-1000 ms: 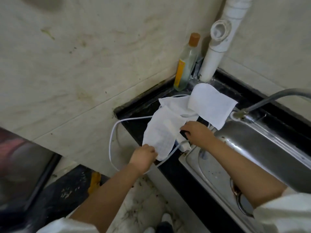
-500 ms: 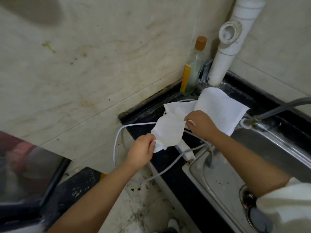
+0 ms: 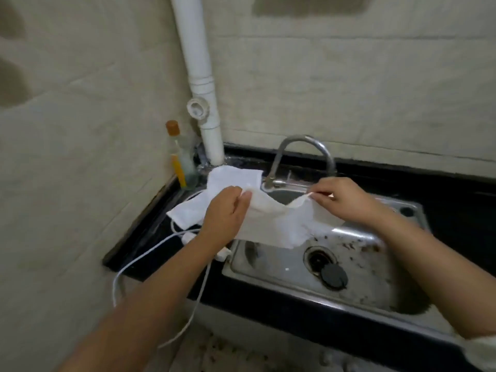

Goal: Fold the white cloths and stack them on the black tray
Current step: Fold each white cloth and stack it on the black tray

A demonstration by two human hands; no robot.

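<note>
You hold a thin white cloth (image 3: 279,224) stretched between both hands above the stainless steel sink basin (image 3: 357,280). Your left hand (image 3: 224,213) pinches its upper left corner, thumb and fingers curled round the edge. Your right hand (image 3: 346,197) pinches the upper right corner between thumb and fingertips. The cloth sags in the middle and its lower edge hangs over the basin, near the round drain (image 3: 319,257); whether it touches the steel cannot be told.

More white cloths (image 3: 214,194) lie in a loose pile on the black worktop (image 3: 150,224) left of the sink, partly hidden behind your left hand. A white cable (image 3: 150,253) runs from under that pile over the worktop's front edge and loops down.

A curved metal tap (image 3: 300,154) stands behind the basin. In the corner stand a clear bottle with an orange cap (image 3: 179,157) and a white plastic drainpipe (image 3: 201,84) against the beige tiled wall.
</note>
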